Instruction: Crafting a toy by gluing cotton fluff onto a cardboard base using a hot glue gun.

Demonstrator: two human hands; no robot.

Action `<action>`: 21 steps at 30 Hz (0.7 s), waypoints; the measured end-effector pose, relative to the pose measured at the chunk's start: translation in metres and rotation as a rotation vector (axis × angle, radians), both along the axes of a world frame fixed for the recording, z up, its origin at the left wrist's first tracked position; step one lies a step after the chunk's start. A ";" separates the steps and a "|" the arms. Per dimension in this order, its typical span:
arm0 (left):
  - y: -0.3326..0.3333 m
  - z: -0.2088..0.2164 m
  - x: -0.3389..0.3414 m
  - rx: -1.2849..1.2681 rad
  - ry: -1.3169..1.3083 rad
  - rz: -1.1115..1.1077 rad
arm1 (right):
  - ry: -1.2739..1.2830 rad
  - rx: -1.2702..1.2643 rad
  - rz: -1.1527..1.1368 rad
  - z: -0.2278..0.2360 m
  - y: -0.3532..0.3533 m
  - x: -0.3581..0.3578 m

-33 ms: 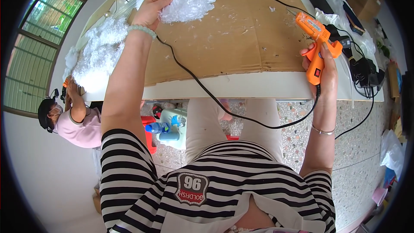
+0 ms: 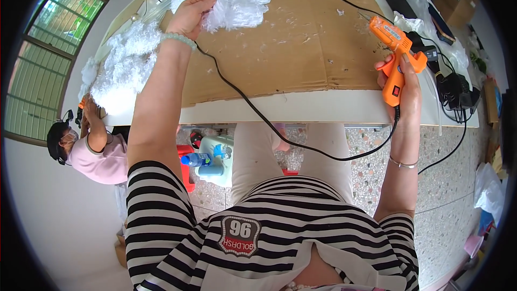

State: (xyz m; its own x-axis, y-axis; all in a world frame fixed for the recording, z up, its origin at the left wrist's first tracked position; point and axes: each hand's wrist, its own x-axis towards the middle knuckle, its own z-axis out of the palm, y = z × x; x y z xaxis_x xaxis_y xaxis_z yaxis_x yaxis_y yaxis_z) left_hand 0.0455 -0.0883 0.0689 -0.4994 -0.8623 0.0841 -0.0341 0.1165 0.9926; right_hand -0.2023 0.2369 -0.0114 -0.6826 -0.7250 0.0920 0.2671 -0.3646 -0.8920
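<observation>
My right hand point(image 2: 407, 83) is wrapped round the handle of an orange hot glue gun point(image 2: 396, 43) at the table's right side. Its nozzle points up and to the left, and a black cord runs from the handle's lower end. At the far left of the table, my left hand point(image 2: 191, 15) has its thumb and fingers pinched together on the edge of a white, shiny fluffy clump of plastic strands point(image 2: 231, 0). The fingertips are partly buried in the strands. A second white fluffy heap point(image 2: 126, 56) lies beside my left forearm.
Brown cardboard point(image 2: 269, 64) covers much of the white table point(image 2: 258, 101). The black cord point(image 2: 237, 89) loops over the table's near edge. Power adapters point(image 2: 456, 89) and plastic bags crowd the right side. A co-worker point(image 2: 99, 153) in pink sits at the left.
My left hand and the white clump have shifted very slightly. The right hand and the glue gun stay where they were.
</observation>
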 end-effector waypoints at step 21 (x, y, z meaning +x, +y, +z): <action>0.070 0.001 -0.042 -0.662 -0.522 -0.762 | -0.035 -0.020 0.006 0.000 0.000 -0.001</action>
